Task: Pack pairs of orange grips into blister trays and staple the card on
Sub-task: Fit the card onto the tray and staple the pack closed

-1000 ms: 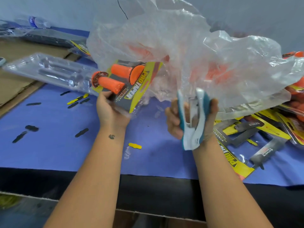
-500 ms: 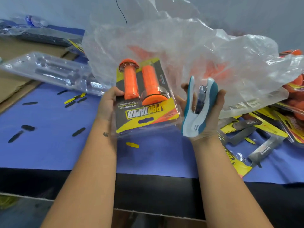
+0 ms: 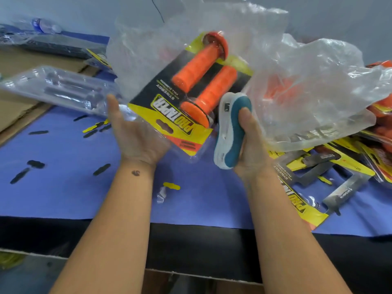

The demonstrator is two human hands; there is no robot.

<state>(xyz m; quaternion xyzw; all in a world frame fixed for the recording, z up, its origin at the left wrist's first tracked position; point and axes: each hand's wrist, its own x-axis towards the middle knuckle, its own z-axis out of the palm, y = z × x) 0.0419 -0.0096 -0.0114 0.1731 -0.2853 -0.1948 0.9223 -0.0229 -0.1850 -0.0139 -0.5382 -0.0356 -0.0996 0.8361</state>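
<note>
Compared with half a second earlier, the blister pack (image 3: 191, 98) is tilted, its top leaning toward the upper right of the frame, and the stapler (image 3: 230, 132) has turned so its teal side faces the camera. Left hand (image 3: 137, 134) lies palm-up under the pack's lower left corner, fingers extended rather than curled; those beneath the clear plastic are hard to make out. Right hand (image 3: 251, 145) grips the stapler upright, thumb pressed on the teal shell, the remaining fingers hidden behind it. Two orange grips (image 3: 203, 81) sit side by side in the pack, above the yellow-and-black card (image 3: 174, 122). Behind, at upper centre, a crumpled clear plastic bag (image 3: 307, 81) veils further orange shapes. Loose cards (image 3: 301, 200) lie at right on the blue table cover (image 3: 63, 187), partly cut off. Empty clear trays (image 3: 57, 88) lie at left.
</note>
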